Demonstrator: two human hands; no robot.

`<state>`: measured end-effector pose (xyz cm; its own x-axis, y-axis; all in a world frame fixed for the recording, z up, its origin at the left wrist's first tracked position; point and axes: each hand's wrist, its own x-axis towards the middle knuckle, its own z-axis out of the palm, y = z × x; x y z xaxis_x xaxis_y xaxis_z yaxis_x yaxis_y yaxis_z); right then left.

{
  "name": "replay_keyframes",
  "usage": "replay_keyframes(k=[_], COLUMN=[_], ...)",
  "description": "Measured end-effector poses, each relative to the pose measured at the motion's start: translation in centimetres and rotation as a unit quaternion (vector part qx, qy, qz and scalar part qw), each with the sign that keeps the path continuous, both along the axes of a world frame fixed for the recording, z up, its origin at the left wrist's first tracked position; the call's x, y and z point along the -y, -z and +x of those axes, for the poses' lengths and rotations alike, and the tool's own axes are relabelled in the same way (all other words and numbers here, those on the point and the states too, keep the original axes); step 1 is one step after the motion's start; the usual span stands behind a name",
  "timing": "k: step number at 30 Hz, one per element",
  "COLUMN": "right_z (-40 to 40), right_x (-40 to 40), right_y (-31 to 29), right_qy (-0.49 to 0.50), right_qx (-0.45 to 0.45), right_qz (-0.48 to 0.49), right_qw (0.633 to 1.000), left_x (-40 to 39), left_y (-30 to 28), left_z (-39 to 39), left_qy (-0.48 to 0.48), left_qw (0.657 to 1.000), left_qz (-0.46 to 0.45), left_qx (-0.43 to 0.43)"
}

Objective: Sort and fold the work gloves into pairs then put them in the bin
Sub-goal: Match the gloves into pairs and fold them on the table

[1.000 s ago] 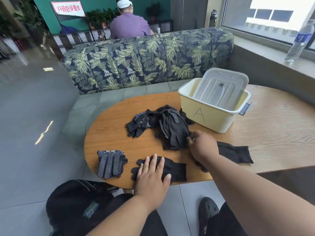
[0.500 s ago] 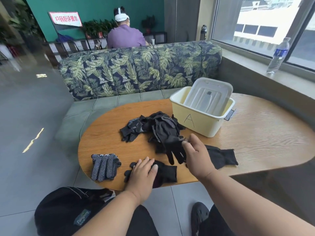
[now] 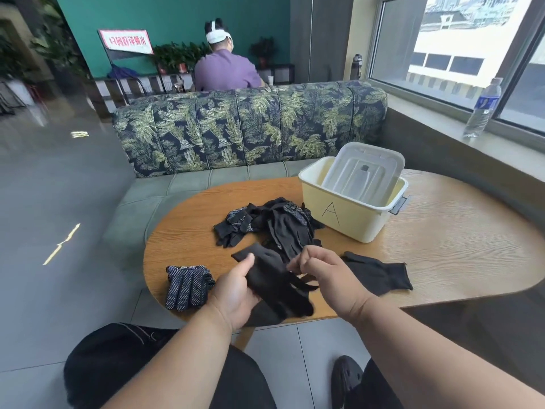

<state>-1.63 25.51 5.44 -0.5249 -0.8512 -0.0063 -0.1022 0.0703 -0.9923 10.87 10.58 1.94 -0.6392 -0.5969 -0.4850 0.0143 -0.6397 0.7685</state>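
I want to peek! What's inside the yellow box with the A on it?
The lid leans inside the yellow box. No gloves show, but the lid and walls hide the bottom.

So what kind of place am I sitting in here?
Probably a café or office lounge, not a workshop: a leaf-print booth sofa wraps a rounded wooden table, potted plants line a green wall, and another person sits behind.
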Motion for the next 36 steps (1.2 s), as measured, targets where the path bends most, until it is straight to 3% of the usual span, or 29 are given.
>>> replay_keyframes(k=[6,10,12,17,20,23,25,27,31,33,36], right_z=[-0.9,-0.8,-0.8,-0.8,-1.0,-1.2,-1.2,-1.2,-1.1,-1.3,-1.8], right_x=[0.5,0.4,0.2,-0.1,-0.2,-0.2,-0.1,0.0,0.1,-0.1,-0.2], right_y=[4.3,8.0,9.2,9.8,9.9,10.3,10.5,10.6,10.7,10.7,10.7], right_qy=[0.058,-0.029,-0.042,-0.041,-0.038,-0.027,-0.02,-0.015,-0.004,0.002,0.025], right_qx=[-0.108,-0.316,-0.373,-0.411,-0.407,-0.409,-0.405,-0.398,-0.375,-0.331,-0.261], right_qz=[0.148,0.251,0.263,0.27,0.273,0.275,0.272,0.274,0.281,0.274,0.238], right_qw=[0.981,0.914,0.889,0.87,0.871,0.87,0.873,0.875,0.884,0.903,0.935], left_x=[3.1,3.8,4.4,6.3,6.6,5.4,3.1,0.1,-4.7,-5.2,-4.5], left_y=[-1.6,-1.9,-1.7,-1.2,-1.8,-2.9,-3.1,-1.9,3.6,5.0,5.5], left_z=[2.4,3.6,4.1,5.0,5.1,4.4,3.5,2.0,0.4,0.6,1.0], left_qy=[-0.028,-0.024,-0.037,-0.076,-0.103,-0.063,-0.006,0.081,0.288,0.29,0.247], left_qw=[0.991,0.982,0.982,0.988,0.981,0.926,0.854,0.787,0.736,0.715,0.719], left_qz=[-0.122,-0.183,-0.177,-0.131,-0.165,-0.349,-0.467,-0.544,-0.544,-0.568,-0.589], left_qx=[0.039,0.052,0.051,0.027,0.029,0.131,0.231,0.279,0.283,0.287,0.272])
